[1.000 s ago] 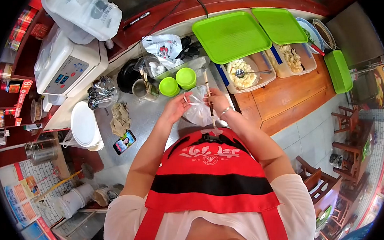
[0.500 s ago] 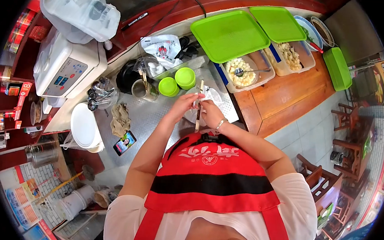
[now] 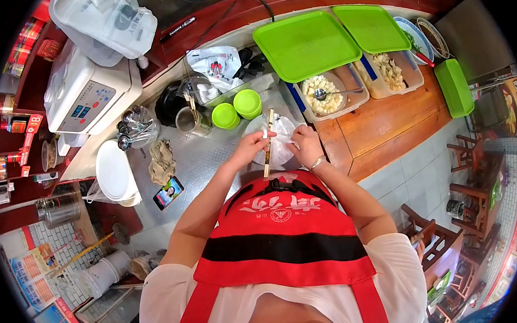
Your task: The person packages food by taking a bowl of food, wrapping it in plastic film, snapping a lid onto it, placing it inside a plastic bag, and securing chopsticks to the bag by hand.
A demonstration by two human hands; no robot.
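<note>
My left hand (image 3: pixel 251 149) is closed on a pair of pale chopsticks (image 3: pixel 268 156) with dark printed markings, which point up and down in the view. To its right, my right hand (image 3: pixel 306 144) pinches the edge of a thin clear plastic bag (image 3: pixel 281 146). Beneath the bag lies a round white plate (image 3: pixel 258 125), partly covered by my hands and the chopsticks. Light green bowls (image 3: pixel 226 116) are stacked just beyond my left hand. Near them, a metal cup (image 3: pixel 186 120) holds several chopsticks.
At the back right, plastic containers (image 3: pixel 355 96) hold pale chopped food (image 3: pixel 323 100) with a spoon, under green lids (image 3: pixel 307 47). Left of my arm are a phone (image 3: pixel 168 192), a crumpled cloth (image 3: pixel 162 162) and a tub with a white lid (image 3: pixel 112 168). A white appliance (image 3: pixel 92 94) stands further left.
My hands have moved apart: the right shifted to the right onto the plastic, while the left stays at the chopsticks, slightly lower. More of the plate and plastic shows between them.
</note>
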